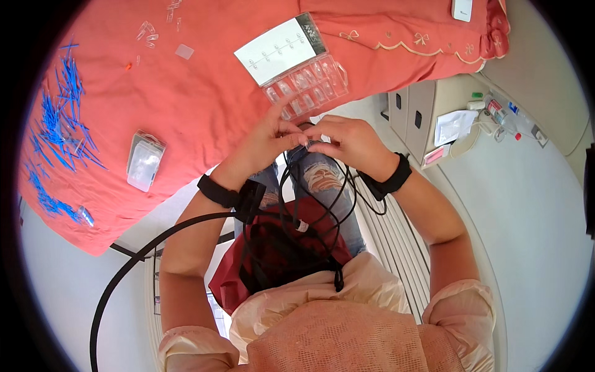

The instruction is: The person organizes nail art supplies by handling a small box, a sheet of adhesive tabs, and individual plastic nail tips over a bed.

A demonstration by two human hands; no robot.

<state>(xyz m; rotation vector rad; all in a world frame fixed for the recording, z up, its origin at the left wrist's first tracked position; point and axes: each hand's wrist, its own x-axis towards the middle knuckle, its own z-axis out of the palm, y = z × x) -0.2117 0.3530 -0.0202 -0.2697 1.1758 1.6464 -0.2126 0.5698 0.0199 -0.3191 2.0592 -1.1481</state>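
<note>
Just below an open clear plastic case of nail tips, my left hand and my right hand meet at the fingertips. A tiny clear piece shows between them; my fingers hide most of it, and its exact kind cannot be told. One left finger stretches up over the case's near edge. The case holds clear nail tips in compartments, and a printed white card lies in its lid. Black straps circle both wrists.
The coral bedspread carries blue thin sticks, small clear plastic boxes, a tipped clear container and loose clear pieces. Black cables loop over my lap and a dark red bag. A drawer cabinet and plastic bottle are at right.
</note>
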